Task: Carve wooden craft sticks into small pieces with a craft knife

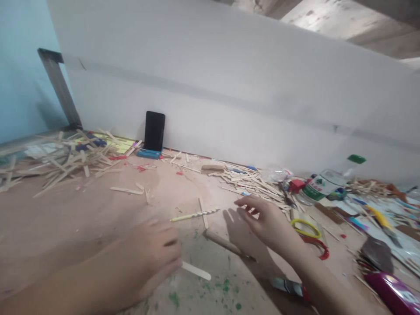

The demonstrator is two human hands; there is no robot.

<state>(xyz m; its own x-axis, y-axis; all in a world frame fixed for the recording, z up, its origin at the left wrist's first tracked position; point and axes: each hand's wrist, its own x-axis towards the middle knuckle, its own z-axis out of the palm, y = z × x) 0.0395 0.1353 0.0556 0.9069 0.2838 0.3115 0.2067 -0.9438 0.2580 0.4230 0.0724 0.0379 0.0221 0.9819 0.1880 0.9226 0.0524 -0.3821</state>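
Observation:
My left hand is over the near left of the table, smeared by motion, its fingers bent. A craft stick juts out beside its lower edge; whether the fingers hold it or it lies on the table does not show. My right hand hangs above the table with fingers loosely curved and apart, nothing visible between them, its shadow below. Between the hands lie a yellow pencil, a craft stick crossing under it, and a wooden-handled tool with a dark tip.
Craft sticks pile up at the left and along the wall. A phone stands in a blue holder. To the right are a tilted bottle, scissors, a utility knife, a tube and a magenta object.

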